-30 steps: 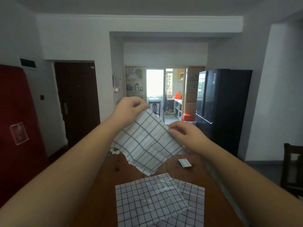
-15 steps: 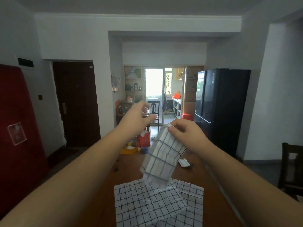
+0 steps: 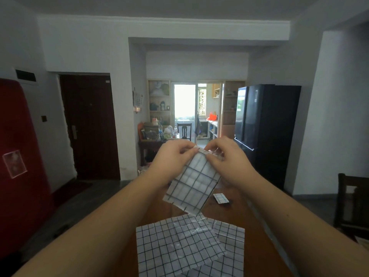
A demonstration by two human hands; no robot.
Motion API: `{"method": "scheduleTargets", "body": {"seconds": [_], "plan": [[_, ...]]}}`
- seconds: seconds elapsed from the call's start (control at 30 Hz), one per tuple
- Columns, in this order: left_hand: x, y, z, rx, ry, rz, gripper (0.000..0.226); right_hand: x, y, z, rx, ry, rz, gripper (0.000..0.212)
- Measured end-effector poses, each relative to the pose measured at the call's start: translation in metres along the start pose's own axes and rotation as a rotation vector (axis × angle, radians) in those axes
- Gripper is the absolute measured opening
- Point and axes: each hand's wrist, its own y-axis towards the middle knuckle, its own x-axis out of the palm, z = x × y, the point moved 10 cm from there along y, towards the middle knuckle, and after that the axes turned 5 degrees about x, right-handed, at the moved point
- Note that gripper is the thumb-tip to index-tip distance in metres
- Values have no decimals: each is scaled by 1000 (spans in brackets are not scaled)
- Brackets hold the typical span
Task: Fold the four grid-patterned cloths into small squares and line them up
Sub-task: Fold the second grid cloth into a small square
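- Right now the left hand [image 3: 173, 158] and the right hand [image 3: 227, 160] are raised side by side, fingertips almost meeting. Each pinches the top edge of the held cloth [image 3: 192, 182] between thumb and curled fingers.
- From that pinched edge the held cloth hangs free in the air. It looks already doubled over, and its long axis runs downward and slightly to the left, so the loose end sits below both hands and clear of the table [image 3: 231, 212].
- Both hands are equally near, so either could probably drop to the hanging end and bring it up for the next fold across the long axis.
- Under the loose end two unfolded cloths lie flat and overlapping, the upper cloth [image 3: 171, 246] partly covering the lower cloth [image 3: 231, 234].
- Beyond them and to the right, a small folded square [image 3: 220, 198] lies alone on the table. This looks like the one cloth already finished.
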Motion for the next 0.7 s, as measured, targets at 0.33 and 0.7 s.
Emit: {"method": "scheduleTargets", "body": {"seconds": [0.33,0.7], "plan": [[-7,-5,-19,-141,-397,28,17,-8,-1,28,214,310,-24,11],[-7,-11,-30,-166,-254,83,17,-4,-6,26,208,245,-22,11]]}}
